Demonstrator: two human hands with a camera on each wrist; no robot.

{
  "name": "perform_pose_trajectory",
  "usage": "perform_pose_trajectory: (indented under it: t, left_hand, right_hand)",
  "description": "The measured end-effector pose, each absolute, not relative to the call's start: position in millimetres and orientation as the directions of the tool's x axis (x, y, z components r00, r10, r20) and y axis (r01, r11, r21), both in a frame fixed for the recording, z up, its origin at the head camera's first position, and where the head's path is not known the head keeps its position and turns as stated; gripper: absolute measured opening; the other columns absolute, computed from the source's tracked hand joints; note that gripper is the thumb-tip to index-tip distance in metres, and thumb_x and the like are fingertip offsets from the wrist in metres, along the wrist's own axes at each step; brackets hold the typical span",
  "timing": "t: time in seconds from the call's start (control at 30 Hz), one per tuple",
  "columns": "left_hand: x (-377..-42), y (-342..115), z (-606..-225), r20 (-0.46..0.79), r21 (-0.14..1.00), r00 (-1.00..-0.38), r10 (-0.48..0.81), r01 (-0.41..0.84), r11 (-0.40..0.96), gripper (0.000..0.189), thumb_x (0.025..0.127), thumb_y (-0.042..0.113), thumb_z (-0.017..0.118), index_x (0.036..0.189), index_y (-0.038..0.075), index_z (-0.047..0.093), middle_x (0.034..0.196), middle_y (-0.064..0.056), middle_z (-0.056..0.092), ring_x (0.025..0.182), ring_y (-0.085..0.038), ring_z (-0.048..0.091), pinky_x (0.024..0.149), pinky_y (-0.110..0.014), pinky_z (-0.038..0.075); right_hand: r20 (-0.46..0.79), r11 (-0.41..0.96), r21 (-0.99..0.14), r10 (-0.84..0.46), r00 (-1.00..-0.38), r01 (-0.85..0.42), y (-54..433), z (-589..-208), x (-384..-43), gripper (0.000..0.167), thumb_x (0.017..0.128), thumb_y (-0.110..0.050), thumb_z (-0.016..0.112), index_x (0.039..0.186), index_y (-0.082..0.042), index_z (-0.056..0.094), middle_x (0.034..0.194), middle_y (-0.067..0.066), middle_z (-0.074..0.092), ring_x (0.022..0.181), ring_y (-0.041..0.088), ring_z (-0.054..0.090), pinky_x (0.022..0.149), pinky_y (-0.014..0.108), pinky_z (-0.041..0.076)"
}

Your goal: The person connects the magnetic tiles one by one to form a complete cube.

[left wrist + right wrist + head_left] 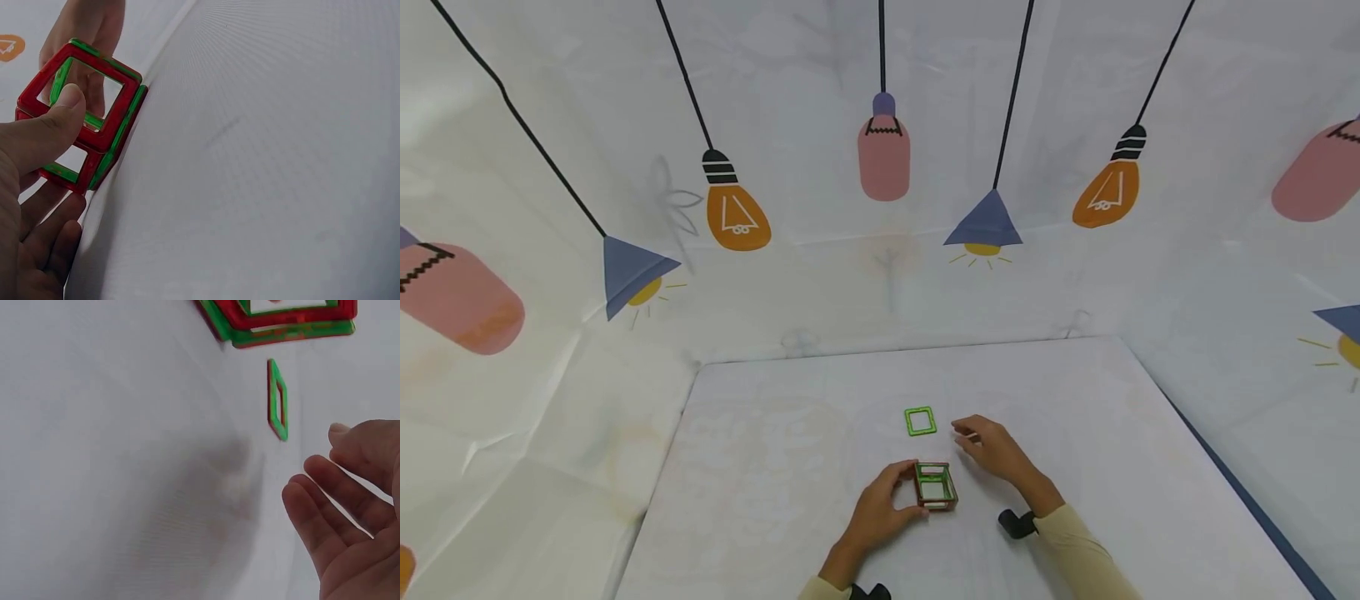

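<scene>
My left hand (878, 508) holds a small box of red and green magnetic tiles (937, 502) by its left side. In the left wrist view, the thumb lies across the box's red square frame (120, 119) and the other fingers are at its lower side. My right hand (992, 450) is to the right of the box, fingers loosely bent with nothing between them. A single square tile (921, 432), green on top, lies flat on the table beyond the box; the right wrist view shows this tile (272, 400) with a red underside, left of the fingertips.
The white tabletop (775, 467) runs back to a white sheet wall (820, 275) printed with lamps and bulbs. Side sheets rise on the left and right. A dark camera (1017, 523) is worn on the right wrist.
</scene>
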State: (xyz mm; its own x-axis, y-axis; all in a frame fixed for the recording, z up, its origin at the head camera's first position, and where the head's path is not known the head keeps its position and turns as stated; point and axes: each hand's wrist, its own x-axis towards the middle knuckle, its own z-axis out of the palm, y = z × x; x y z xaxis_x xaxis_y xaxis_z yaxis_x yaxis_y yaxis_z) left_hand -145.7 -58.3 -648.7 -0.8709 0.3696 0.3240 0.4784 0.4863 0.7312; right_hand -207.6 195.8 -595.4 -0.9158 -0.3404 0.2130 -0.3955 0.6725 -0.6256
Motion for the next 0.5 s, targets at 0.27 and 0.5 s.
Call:
perform_pose_trajectory:
  t: [0.27,0.5]
  left_hand:
    - [-144.4,-59.0,-645.0,0.294,0.755,-0.883,0.365,0.449,0.479,0.075,0.078,0.041,0.083,0.141,0.017,0.05,0.127,0.003,0.066,0.117,-0.011,0.063,0.1,-0.031,0.052]
    - [-144.0,-58.3,-644.1,0.274,0.76,-0.89,0.364,0.432,0.485,0.075,0.078,0.043,0.082,0.141,0.018,0.05,0.127,0.003,0.067,0.116,-0.011,0.063,0.097,-0.029,0.053]
  right_hand:
    - [0.197,0.674,-0.569,-0.446,-0.873,-0.472,186.2,-589.7,-238.9,0.039,0.088,-0.011,0.075,0.123,0.003,0.064,0.112,0.014,0.068,0.095,0.027,0.068,0.079,0.035,0.058]
    - [0.137,0.713,-0.491,-0.504,-0.853,-0.5,172.2,-592.7,-256.0,0.056,0.085,-0.021,0.08,0.131,0.004,0.059,0.125,0.016,0.063,0.113,0.03,0.063,0.095,0.043,0.053]
